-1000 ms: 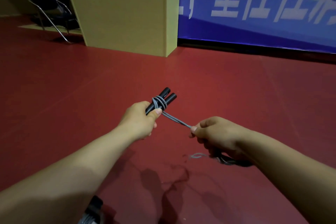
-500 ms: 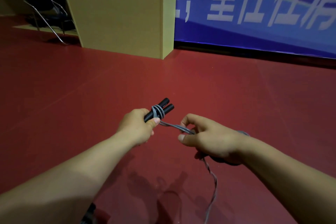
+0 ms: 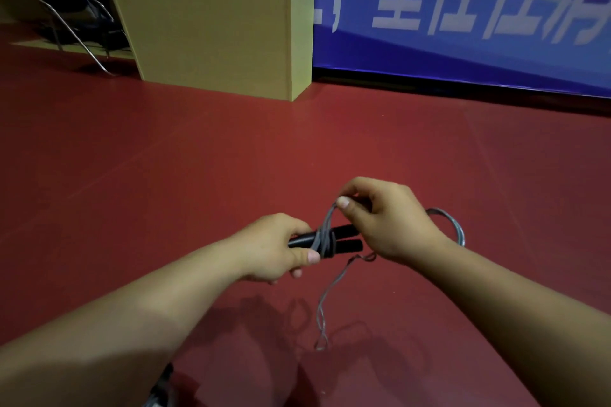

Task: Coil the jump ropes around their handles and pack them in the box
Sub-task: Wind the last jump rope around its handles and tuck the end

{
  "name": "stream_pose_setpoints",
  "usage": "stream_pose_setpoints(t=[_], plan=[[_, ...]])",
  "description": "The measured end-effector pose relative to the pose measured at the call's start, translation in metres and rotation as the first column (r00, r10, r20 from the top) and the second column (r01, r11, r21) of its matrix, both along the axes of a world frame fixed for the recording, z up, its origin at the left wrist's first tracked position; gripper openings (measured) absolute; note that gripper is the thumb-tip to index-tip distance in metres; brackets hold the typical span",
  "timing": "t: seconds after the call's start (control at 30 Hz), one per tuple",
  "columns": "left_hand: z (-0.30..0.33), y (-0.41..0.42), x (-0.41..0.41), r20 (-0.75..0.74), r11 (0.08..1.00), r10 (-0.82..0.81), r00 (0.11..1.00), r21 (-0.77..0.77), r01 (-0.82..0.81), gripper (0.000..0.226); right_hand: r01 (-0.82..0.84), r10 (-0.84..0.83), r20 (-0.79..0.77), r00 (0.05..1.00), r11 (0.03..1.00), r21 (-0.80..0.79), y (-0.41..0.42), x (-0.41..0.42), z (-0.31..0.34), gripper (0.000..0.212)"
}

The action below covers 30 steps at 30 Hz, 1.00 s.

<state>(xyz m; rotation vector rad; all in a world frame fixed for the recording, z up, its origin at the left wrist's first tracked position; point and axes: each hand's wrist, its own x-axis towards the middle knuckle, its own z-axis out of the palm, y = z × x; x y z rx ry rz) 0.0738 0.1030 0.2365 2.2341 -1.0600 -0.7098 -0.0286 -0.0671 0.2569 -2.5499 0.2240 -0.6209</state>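
Observation:
Two black jump-rope handles (image 3: 345, 238) lie side by side in the air over the red floor, with several turns of grey rope (image 3: 325, 240) wound around their middle. My left hand (image 3: 276, 246) grips the near ends of the handles. My right hand (image 3: 385, 218) hovers just above and to the right of the handles and pinches the grey rope between thumb and forefinger. A loop of the rope (image 3: 454, 226) curves out behind my right wrist, and a loose length (image 3: 325, 304) hangs down under the hands.
A tan wooden box-like cabinet (image 3: 215, 30) stands on the floor at the back left. A folding chair (image 3: 62, 10) is behind it to the left. A blue banner (image 3: 463, 10) covers the back wall. Something dark and grey (image 3: 162, 390) shows at the bottom edge.
My right hand has risen from beside the handles to above them, carrying the rope up and over. The handles have swung from pointing away to lying more level.

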Motion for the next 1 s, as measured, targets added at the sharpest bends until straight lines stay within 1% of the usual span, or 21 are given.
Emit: stream_pose_setpoints(t=[0.07,0.13,0.23,0.3,0.33,0.4,0.43,0.5,0.57,0.6,0.67,0.73,0.8,0.83,0.87,0.93,1.0], plan=[[0.007,-0.002,-0.009,0.002,0.996,-0.083,0.997,-0.033,0.083,0.006,0.066,-0.067,-0.039,0.997,0.998,-0.019,-0.007,0.000,-0.002,0.013],[0.014,-0.004,-0.015,0.005,0.989,-0.127,0.992,-0.072,0.127,0.007,0.098,-0.100,-0.088,0.991,0.995,-0.024,-0.015,-0.002,-0.002,0.022],[0.022,-0.002,-0.019,-0.090,0.980,-0.160,0.983,-0.135,0.147,0.009,0.144,-0.136,-0.117,0.984,0.988,0.059,-0.023,-0.003,0.004,0.038],[0.027,0.000,-0.020,-0.135,0.972,-0.189,0.973,-0.168,0.165,0.009,0.178,-0.148,-0.147,0.978,0.959,0.220,-0.029,-0.002,0.008,0.045],[0.029,0.002,-0.021,-0.163,0.966,-0.208,0.964,-0.190,0.176,0.008,0.173,-0.122,-0.166,0.978,0.925,0.337,-0.031,-0.004,0.011,0.047],[0.033,0.001,-0.024,-0.248,0.945,-0.258,0.934,-0.267,0.190,0.005,0.134,-0.031,-0.194,0.981,0.825,0.548,-0.034,-0.009,0.014,0.046],[0.034,0.001,-0.025,-0.292,0.934,-0.277,0.915,-0.307,0.185,0.012,0.113,0.018,-0.199,0.980,0.770,0.628,-0.034,-0.011,0.015,0.046],[0.036,-0.001,-0.026,-0.367,0.917,-0.294,0.883,-0.371,0.151,0.030,0.050,0.100,-0.163,0.981,0.692,0.720,-0.032,-0.015,0.016,0.040],[0.037,-0.003,-0.027,-0.424,0.893,-0.294,0.857,-0.442,0.088,0.038,-0.002,0.104,-0.096,0.990,0.689,0.725,-0.029,-0.014,0.015,0.027],[0.039,-0.003,-0.027,-0.456,0.881,-0.289,0.842,-0.471,0.047,0.037,0.012,0.061,-0.076,0.995,0.695,0.719,-0.027,-0.012,0.015,0.031],[0.044,-0.005,-0.030,-0.515,0.861,-0.256,0.818,-0.506,-0.049,0.027,0.059,-0.027,-0.057,0.998,0.699,0.713,-0.024,-0.009,0.014,0.041],[0.048,-0.006,-0.031,-0.596,0.849,-0.207,0.776,-0.504,-0.161,0.030,0.075,-0.043,-0.064,0.997,0.719,0.691,-0.021,-0.006,0.013,0.039],[0.050,-0.005,-0.029,-0.674,0.833,-0.173,0.719,-0.490,-0.258,0.029,0.090,-0.038,-0.094,0.995,0.752,0.653,-0.020,-0.004,0.011,0.030],[0.049,-0.004,-0.027,-0.688,0.834,-0.157,0.709,-0.477,-0.278,0.029,0.090,-0.021,-0.115,0.993,0.763,0.640,-0.020,-0.004,0.010,0.027],[0.048,-0.003,-0.025,-0.679,0.839,-0.133,0.722,-0.465,-0.282,0.027,0.079,0.018,-0.144,0.989,0.767,0.636,-0.019,-0.004,0.008,0.024],[0.043,-0.003,-0.022,-0.603,0.849,-0.083,0.794,-0.460,-0.261,0.022,0.047,0.117,-0.199,0.973,0.744,0.667,-0.017,-0.005,0.006,0.018],[0.037,-0.004,-0.019,-0.532,0.850,-0.026,0.846,-0.457,-0.262,0.019,0.053,0.190,-0.229,0.955,0.650,0.758,-0.014,-0.004,0.007,0.017]])
